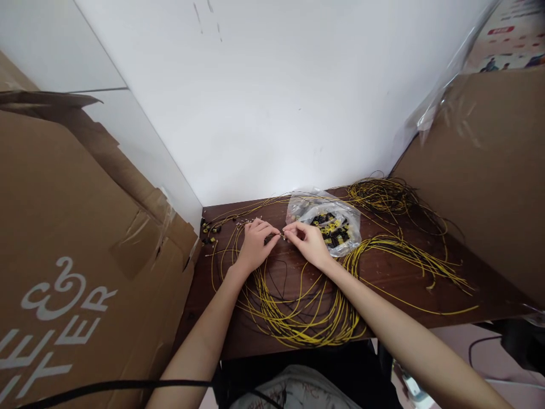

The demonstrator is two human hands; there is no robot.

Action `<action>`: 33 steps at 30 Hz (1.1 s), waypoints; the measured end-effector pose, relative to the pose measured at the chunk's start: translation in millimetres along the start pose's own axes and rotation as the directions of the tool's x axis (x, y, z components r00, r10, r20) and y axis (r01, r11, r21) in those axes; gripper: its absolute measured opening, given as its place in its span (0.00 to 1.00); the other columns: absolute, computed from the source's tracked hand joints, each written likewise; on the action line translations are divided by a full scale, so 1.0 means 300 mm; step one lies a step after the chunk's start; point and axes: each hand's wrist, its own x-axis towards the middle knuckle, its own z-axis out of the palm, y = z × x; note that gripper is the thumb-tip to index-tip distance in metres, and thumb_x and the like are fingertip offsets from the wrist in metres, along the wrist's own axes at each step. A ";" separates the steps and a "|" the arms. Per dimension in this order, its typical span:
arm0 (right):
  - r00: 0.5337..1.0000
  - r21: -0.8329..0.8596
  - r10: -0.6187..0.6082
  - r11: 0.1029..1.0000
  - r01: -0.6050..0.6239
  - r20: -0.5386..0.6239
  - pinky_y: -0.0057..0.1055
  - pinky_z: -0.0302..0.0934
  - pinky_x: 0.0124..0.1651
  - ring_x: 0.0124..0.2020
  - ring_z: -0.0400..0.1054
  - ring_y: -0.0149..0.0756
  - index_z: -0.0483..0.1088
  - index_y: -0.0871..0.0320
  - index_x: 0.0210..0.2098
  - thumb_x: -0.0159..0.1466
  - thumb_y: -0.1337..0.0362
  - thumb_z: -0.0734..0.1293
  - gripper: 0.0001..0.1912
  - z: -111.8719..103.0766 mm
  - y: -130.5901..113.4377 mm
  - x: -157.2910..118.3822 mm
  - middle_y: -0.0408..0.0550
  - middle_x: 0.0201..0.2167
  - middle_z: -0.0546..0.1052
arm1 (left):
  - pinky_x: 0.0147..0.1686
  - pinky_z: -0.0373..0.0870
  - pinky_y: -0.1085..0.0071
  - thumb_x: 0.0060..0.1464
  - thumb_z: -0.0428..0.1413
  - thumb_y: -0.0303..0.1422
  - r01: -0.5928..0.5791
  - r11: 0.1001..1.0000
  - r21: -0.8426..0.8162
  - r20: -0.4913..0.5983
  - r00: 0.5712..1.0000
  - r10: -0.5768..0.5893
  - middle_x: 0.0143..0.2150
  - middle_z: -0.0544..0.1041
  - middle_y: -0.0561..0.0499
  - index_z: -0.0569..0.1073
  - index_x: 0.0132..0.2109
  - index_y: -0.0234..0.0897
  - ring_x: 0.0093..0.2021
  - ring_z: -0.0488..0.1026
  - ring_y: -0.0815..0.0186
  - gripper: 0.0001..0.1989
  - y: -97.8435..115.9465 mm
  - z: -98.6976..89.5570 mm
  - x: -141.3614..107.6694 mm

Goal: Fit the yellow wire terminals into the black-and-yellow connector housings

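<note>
Holding the right forearm (383, 307) over yellow and black wires (298, 335) looping by the near edge of the worktop (392, 272); pinching a small piece (281, 234) between left hand (256, 241) and right hand (307, 241), nearly meeting mid-worktop. Probably working best by steadying with one pinch and nudging with the other, giving the wires slack. Hiding the piece almost wholly, leaving its shape impossible to tell; partly covering the clear bag (313, 196) of connectors (334, 230) toward the far edge; losing single strands within the tangled coil (378, 194) at the far right corner.
</note>
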 end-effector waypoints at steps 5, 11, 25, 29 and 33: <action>1.000 0.014 0.003 1.000 -0.003 0.011 0.27 0.61 0.31 0.25 0.67 0.31 0.72 0.60 0.35 0.58 0.60 0.64 0.10 0.005 -0.002 -0.001 0.44 0.24 0.75 | 0.46 0.56 0.63 0.57 0.51 0.34 0.009 0.999 -0.032 -0.022 1.000 -0.010 0.37 0.76 0.51 0.75 0.36 0.39 0.43 0.66 0.63 0.08 -0.002 0.002 0.000; 1.000 0.063 -0.005 0.998 0.006 -0.016 0.28 0.62 0.32 0.27 0.68 0.32 0.71 0.62 0.37 0.56 0.63 0.66 0.11 0.014 0.009 -0.001 0.46 0.25 0.75 | 0.46 0.57 0.62 0.56 0.53 0.34 0.018 0.999 -0.048 -0.043 0.999 -0.020 0.35 0.78 0.52 0.76 0.35 0.40 0.42 0.68 0.63 0.08 -0.026 -0.004 0.004; 0.997 0.142 0.005 0.990 0.006 -0.078 0.29 0.61 0.32 0.27 0.66 0.32 0.71 0.61 0.33 0.55 0.61 0.66 0.09 -0.006 -0.016 0.005 0.46 0.26 0.74 | 0.43 0.60 0.58 0.49 0.57 0.31 0.219 0.945 0.244 -0.066 0.976 -0.209 0.39 0.75 0.47 0.75 0.43 0.41 0.43 0.65 0.56 0.12 -0.140 -0.067 -0.019; 0.999 0.185 0.019 0.983 -0.010 -0.044 0.29 0.62 0.33 0.27 0.67 0.32 0.71 0.61 0.33 0.55 0.61 0.67 0.10 -0.002 -0.012 0.006 0.46 0.26 0.74 | 0.46 0.62 0.61 0.54 0.53 0.30 0.107 0.991 0.079 -0.121 0.988 -0.097 0.40 0.73 0.48 0.76 0.40 0.41 0.44 0.66 0.60 0.08 -0.083 -0.074 -0.006; 0.998 0.279 0.066 0.958 -0.061 -0.009 0.30 0.63 0.34 0.27 0.68 0.32 0.71 0.61 0.32 0.54 0.60 0.68 0.10 -0.003 -0.007 0.011 0.46 0.25 0.74 | 0.42 0.65 0.66 0.56 0.52 0.35 -0.052 0.986 -0.158 -0.039 0.998 0.047 0.35 0.76 0.49 0.76 0.37 0.38 0.39 0.68 0.64 0.09 -0.025 -0.066 0.002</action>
